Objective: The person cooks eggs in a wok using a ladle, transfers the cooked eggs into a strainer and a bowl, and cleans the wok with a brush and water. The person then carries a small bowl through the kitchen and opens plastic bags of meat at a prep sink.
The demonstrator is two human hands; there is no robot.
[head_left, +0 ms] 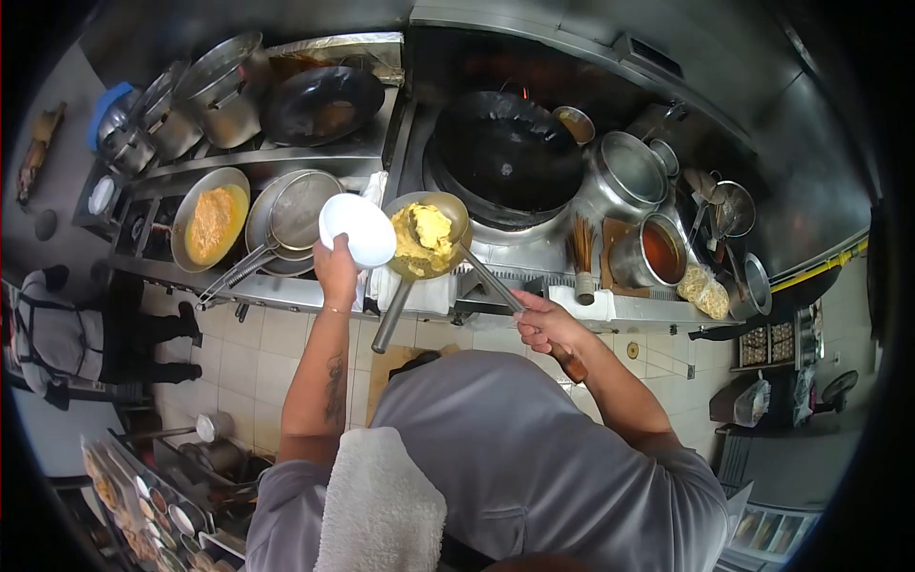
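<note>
A: And there it is, the long-handled pan (402, 204) at the front of the counter (653, 303), lumpy yellow food (431, 229) heaped inside! Lay the clock on that pan, twelve at the top of the view; its handle points toward seven.

B: Look at eight o'clock: the person's left hand (335, 272) grips a white bowl (359, 231), thumb against its side. The bowl is tilted at nine, right by the pan's rim. Touching? Can't tell from here.

A: Over at four, the right hand (548, 329) is wrapped around the ladle (491, 276), wooden end poking out below the fingers, metal shaft running up toward ten and into the pan's right side!

B: Behind all that, between one and two, the big black wok (505, 157) fills its burner. A white cloth (434, 294) lies at six, just under the pan.

A: Farther along nine o'clock comes a round strainer (295, 210), then a shallow pan (181, 234) holding an orange-yellow mixture (213, 224).

B: And out at three, a bundle of thin sticks (582, 248) stands upright, with a pot (637, 265) of reddish-brown liquid (660, 250) beyond it. Another person (62, 329) is well apart, between eight and nine.
</note>
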